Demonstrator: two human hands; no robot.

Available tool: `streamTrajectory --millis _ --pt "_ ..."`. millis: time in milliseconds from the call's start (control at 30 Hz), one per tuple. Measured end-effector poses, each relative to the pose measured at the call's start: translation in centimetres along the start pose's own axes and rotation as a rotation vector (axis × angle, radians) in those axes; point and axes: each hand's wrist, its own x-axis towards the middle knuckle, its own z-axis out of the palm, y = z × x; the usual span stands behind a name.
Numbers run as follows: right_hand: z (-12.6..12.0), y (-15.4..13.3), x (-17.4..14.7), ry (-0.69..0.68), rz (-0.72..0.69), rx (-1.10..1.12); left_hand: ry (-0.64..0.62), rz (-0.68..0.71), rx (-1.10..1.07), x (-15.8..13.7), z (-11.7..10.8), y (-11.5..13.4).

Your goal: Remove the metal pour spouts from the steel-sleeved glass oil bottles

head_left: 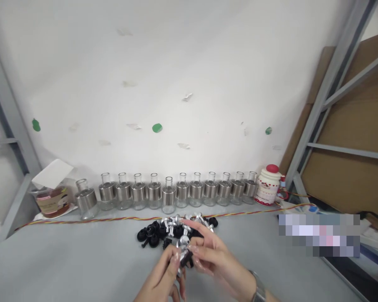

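Observation:
Low in the middle of the head view, my left hand [164,272] pinches a small silver-and-black piece [184,255] that looks like a bottle spout. Thumb and fingers of my right hand [216,253] close on the same piece from the right, its index finger stretched toward the pile behind. My fingers hide part of the piece. That pile holds several black round parts with stems [154,233] and several silver spout parts [167,223], lying loose just beyond both hands.
A row of glass bottles with metal bands [139,192] stands along the wall. Left of it is a plastic tub [52,203]; at its right end, a white jar with a red lid [267,186]. A twisted red-yellow wire [113,219] crosses the grey table [82,256].

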Motion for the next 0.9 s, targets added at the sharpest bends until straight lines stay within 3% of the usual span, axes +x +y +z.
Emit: streamTrajectory --millis 167,333,467,900 --pt "0.1 1.2 0.3 0.033 -0.011 -0.005 0.025 0.034 0.177 -0.5 0.2 0.4" --pt "0.5 0.9 0.1 0.021 -0.039 0.03 0.127 0.087 0.33 -0.7 0.1 0.5" --pt "0.5 0.7 0.1 -0.002 -0.043 0.028 0.134 0.102 0.393 -0.7 0.1 0.7" --pt "-0.1 1.9 0.2 -0.006 -0.108 -0.151 0.202 0.476 0.673 -0.6 -0.4 0.6"
